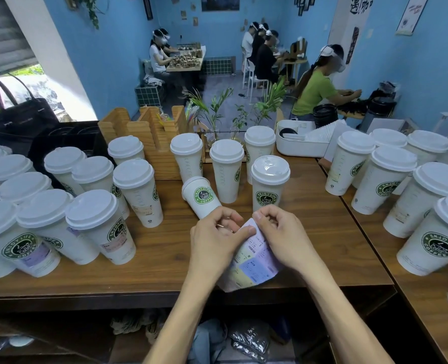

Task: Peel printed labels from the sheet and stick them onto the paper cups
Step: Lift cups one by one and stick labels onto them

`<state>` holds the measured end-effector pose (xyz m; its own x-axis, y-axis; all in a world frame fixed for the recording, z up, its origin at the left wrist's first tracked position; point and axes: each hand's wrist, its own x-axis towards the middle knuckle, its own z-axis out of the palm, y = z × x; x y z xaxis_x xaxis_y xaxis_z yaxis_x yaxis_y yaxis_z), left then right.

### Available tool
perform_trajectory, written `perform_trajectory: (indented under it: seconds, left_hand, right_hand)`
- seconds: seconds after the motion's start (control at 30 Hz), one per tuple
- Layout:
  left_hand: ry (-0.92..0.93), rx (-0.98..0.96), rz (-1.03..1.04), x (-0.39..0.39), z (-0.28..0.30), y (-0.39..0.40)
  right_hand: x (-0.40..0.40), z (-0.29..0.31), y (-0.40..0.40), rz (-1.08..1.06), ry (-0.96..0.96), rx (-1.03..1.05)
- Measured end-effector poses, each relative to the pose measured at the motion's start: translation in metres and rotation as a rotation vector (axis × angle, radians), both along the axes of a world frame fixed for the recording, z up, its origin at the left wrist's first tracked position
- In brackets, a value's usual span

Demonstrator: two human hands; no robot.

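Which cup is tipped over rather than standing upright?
The leaning cup just beyond the left hand, its lid pointing up-left and green logo facing the camera. Every other cup stands upright.

A green round logo reading "ENJOY LIFE COFFEE" is showing on the tilted cup (pixel 201 198), the upright cup (pixel 268 183) beside it and the large cup at the right edge (pixel 436 245). The label sheet (pixel 254 261) is carrying print too small to read; the wall banner (pixel 360 6) is showing what may be Chinese characters.
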<state>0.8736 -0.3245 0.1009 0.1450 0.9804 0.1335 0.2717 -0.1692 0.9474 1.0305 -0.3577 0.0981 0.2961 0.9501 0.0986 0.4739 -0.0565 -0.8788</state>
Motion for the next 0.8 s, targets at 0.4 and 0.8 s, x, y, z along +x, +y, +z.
perform_trajectory:
  seconds: [0.4,0.8]
  left_hand:
    - [0.251,-0.025,0.154,0.0,-0.006,-0.002]
    - [0.038,-0.081,-0.122,-0.002,-0.003,-0.002]
  right_hand:
    - [-0.014,0.002,-0.01,-0.144,-0.089,0.144]
    - [-0.017,-0.007,-0.013,-0.089,-0.084,0.147]
